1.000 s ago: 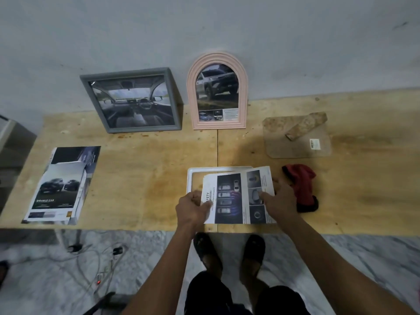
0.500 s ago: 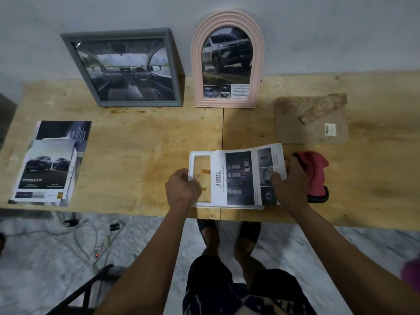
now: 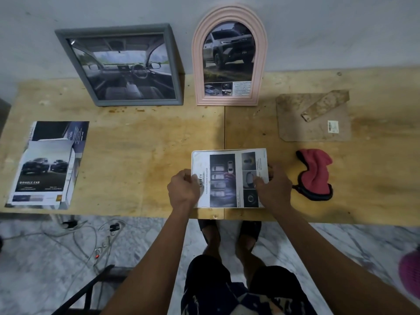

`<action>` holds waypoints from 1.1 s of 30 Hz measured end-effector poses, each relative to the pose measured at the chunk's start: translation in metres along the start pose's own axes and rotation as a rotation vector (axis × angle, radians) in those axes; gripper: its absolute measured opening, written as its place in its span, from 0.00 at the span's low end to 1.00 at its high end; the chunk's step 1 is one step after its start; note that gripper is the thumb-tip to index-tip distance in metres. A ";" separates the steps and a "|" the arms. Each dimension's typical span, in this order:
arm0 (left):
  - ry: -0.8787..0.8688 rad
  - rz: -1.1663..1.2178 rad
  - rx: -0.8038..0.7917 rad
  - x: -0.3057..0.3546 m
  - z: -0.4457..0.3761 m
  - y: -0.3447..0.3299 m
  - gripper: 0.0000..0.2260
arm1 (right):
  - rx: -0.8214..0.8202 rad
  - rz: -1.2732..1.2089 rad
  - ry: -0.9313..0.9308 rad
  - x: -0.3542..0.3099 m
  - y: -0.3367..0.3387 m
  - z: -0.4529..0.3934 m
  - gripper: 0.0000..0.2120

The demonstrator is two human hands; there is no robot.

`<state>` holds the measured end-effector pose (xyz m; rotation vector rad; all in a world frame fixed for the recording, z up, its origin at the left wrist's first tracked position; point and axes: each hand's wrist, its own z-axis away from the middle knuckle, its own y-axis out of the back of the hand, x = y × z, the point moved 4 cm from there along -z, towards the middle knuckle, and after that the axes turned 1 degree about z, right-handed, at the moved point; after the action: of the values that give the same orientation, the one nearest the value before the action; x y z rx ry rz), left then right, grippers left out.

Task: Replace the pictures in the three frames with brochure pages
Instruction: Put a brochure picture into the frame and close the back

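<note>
A brochure page (image 3: pixel 229 178) with car pictures and the word SAFETY lies over a white frame (image 3: pixel 194 155) near the table's front edge, so only the frame's left rim shows. My left hand (image 3: pixel 184 187) pinches the page's left edge. My right hand (image 3: pixel 272 187) presses on its right side. Leaning on the wall are a grey frame (image 3: pixel 120 64) showing a car interior and a pink arched frame (image 3: pixel 229 55) showing a truck. The brochure stack (image 3: pixel 47 164) lies at the table's left.
A brown backing board (image 3: pixel 316 119) with its stand flap lies at the back right. A red cloth (image 3: pixel 316 173) sits right of my right hand. Cables (image 3: pixel 91 237) trail on the marble floor below the wooden table (image 3: pixel 141 155). A pink object (image 3: pixel 411 273) is at the right edge.
The page has slid left over the white frame, which it now covers almost fully. Both hands moved with it. The view has come closer to the table.
</note>
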<state>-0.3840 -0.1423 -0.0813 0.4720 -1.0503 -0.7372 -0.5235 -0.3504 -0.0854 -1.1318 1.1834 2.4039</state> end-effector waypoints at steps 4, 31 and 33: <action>-0.016 0.022 -0.017 -0.002 0.000 -0.001 0.04 | 0.016 0.144 0.037 0.001 -0.011 -0.001 0.17; -0.107 -0.107 -0.124 -0.003 -0.009 0.003 0.08 | -0.092 0.545 0.030 -0.015 -0.017 0.007 0.23; -0.130 -0.121 -0.132 -0.003 -0.011 0.003 0.11 | -0.086 0.515 0.022 -0.015 -0.015 0.008 0.24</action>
<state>-0.3744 -0.1378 -0.0858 0.3800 -1.0929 -0.9484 -0.5100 -0.3327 -0.0803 -0.9667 1.5478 2.8420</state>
